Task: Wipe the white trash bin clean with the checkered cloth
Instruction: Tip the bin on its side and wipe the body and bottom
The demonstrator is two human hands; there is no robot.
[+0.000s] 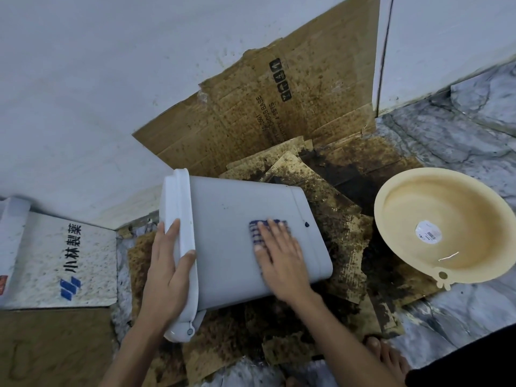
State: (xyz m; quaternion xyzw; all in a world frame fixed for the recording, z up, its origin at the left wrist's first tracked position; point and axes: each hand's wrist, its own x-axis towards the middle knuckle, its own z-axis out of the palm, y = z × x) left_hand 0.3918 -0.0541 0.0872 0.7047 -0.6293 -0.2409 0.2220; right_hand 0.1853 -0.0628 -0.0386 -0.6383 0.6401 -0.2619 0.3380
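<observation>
The white trash bin [223,236] lies on its side on stained cardboard, lid end to the left. My left hand [167,263] grips the lid rim, fingers over the top and thumb on the bin's side. My right hand [282,255] lies flat with straight fingers on the bin's upturned side. It presses the blue-and-white checkered cloth [258,231] against the plastic. Most of the cloth is hidden under the palm; only its far edge shows beyond the fingertips.
A cream plastic basin [435,219] sits tilted at the right. Dirty cardboard [265,113] leans on the wall behind and more sheets cover the floor. A white printed box [55,261] lies at the left. My bare foot [388,356] stands on the marble floor at bottom right.
</observation>
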